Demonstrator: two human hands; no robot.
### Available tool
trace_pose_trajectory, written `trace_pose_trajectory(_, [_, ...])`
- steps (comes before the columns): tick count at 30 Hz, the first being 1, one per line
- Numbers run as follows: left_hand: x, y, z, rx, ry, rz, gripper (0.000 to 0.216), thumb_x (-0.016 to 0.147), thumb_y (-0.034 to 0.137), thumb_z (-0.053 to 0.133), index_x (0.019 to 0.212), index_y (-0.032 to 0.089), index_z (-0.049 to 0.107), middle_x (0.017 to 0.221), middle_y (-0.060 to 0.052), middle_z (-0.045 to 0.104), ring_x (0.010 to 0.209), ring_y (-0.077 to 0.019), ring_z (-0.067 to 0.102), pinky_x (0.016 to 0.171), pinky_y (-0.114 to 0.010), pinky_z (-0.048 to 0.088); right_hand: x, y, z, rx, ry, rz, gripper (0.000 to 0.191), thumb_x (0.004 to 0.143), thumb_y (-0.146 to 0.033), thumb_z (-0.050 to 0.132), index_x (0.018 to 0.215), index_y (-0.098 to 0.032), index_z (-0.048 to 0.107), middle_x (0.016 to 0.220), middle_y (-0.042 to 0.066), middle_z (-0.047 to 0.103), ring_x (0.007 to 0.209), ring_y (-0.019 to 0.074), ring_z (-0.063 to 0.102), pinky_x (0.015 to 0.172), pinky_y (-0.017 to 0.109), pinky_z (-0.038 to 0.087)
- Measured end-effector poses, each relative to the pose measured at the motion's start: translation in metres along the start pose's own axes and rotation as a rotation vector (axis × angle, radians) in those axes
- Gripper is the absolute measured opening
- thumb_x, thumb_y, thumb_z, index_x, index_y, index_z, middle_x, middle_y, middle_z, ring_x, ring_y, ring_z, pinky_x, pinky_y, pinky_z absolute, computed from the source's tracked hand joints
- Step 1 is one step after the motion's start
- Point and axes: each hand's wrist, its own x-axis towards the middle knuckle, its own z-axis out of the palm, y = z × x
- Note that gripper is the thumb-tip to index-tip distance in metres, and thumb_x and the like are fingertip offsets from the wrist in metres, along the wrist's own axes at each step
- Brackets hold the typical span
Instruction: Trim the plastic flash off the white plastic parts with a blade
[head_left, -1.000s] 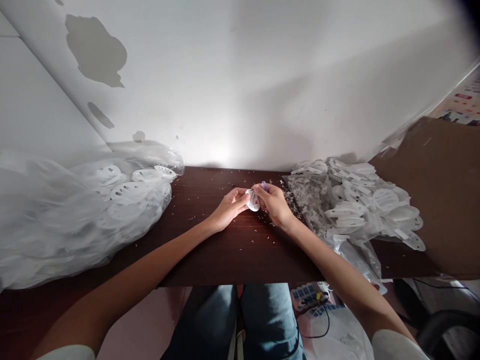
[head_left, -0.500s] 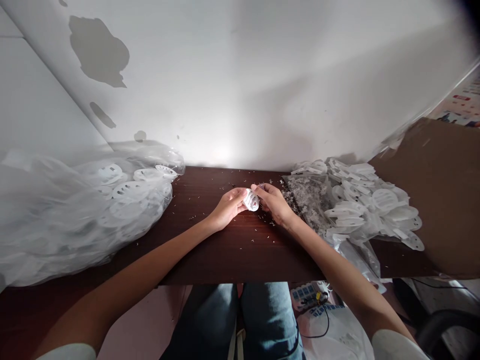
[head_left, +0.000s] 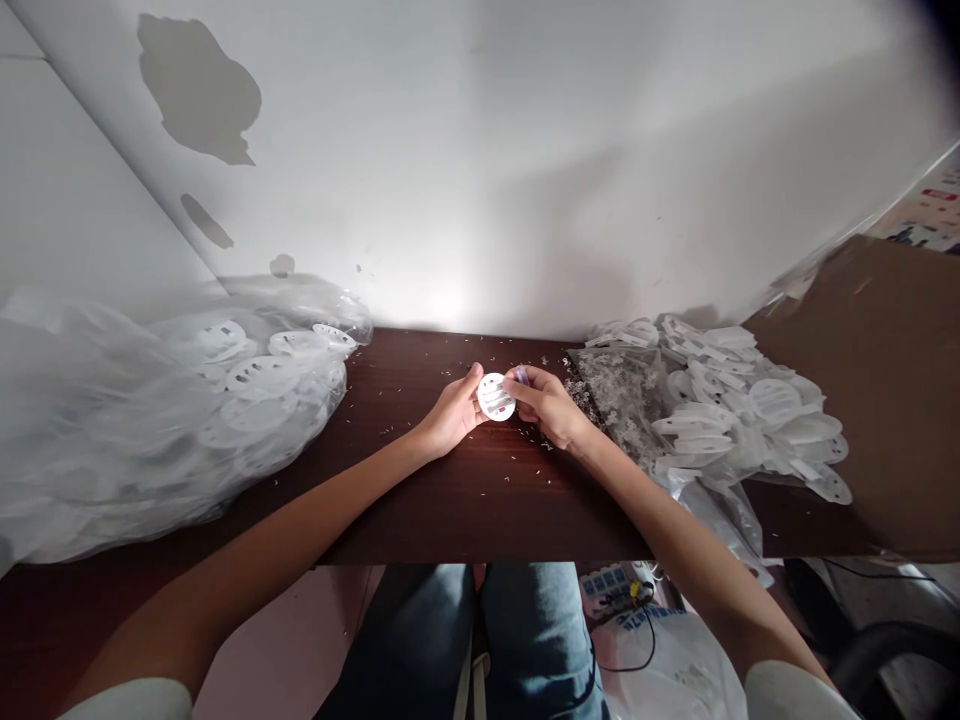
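Observation:
A round white plastic disc [head_left: 495, 408] with slots is held over the table, its flat face turned up toward me. My left hand [head_left: 454, 415] grips its left side, thumb raised by the rim and fingers behind. On the other side, my right hand [head_left: 551, 408] has its thumb touching the disc's upper right. A small pale purple, see-through piece [head_left: 522, 376] sticks up between the fingers of that hand; its kind and its lower end are hidden.
A large clear bag [head_left: 300, 430] of similar discs lies left on the dark table [head_left: 480, 520]. At right are a heap of white discs [head_left: 772, 400], a bag of small clear scraps [head_left: 615, 390] and a cardboard box [head_left: 900, 400]. Tiny white slivers dot the tabletop.
The disc has turned from a tilt to face me more fully and shifted slightly left. My left thumb has lifted from its face to the rim; my right thumb now reaches onto it.

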Motion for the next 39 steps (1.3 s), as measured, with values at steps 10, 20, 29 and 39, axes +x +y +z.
trace_pose_trajectory(10, [0.0,0.002,0.001,-0.034,0.071,-0.034,0.027,0.074,0.027,0.091,0.093,0.012,0.078,0.089,-0.007,0.075,0.081,-0.0154,0.069,0.077,-0.027,0.056,-0.004,0.003,0.007,0.28,-0.047,0.054,0.031,0.08,-0.037,0.089,0.09,-0.022,0.064,0.059,-0.012,0.029,0.05,0.0055,0.012,0.044,0.02,0.014])
trace_pose_trajectory(20, [-0.003,-0.006,0.006,0.01,0.151,0.038,0.023,0.068,0.021,0.088,0.082,0.014,0.071,0.07,0.0,0.063,0.062,-0.0094,0.057,0.058,-0.022,0.046,-0.007,0.01,0.018,0.381,-0.009,0.089,0.029,0.08,-0.034,0.09,0.09,-0.022,0.064,0.058,-0.012,0.027,0.05,0.0059,0.01,0.042,0.019,0.014])
trace_pose_trajectory(29, [-0.004,-0.005,0.006,0.179,0.141,0.099,0.026,0.072,0.026,0.087,0.088,0.016,0.07,0.07,-0.001,0.066,0.058,-0.0108,0.058,0.057,-0.026,0.047,-0.01,0.013,0.02,0.401,-0.028,0.097,0.029,0.081,-0.035,0.089,0.091,-0.022,0.064,0.06,-0.012,0.028,0.05,0.0059,0.011,0.042,0.02,0.015])
trace_pose_trajectory(39, [-0.003,0.027,-0.003,0.027,-0.036,-0.346,0.076,0.089,0.081,0.055,0.113,0.012,0.074,0.116,-0.02,0.076,0.091,-0.0257,0.075,0.073,-0.032,0.055,-0.015,-0.007,-0.015,-0.712,0.14,-0.725,0.008,0.097,-0.032,0.071,0.102,-0.026,0.073,0.101,0.006,0.072,0.095,0.0213,0.068,0.077,0.034,0.057])
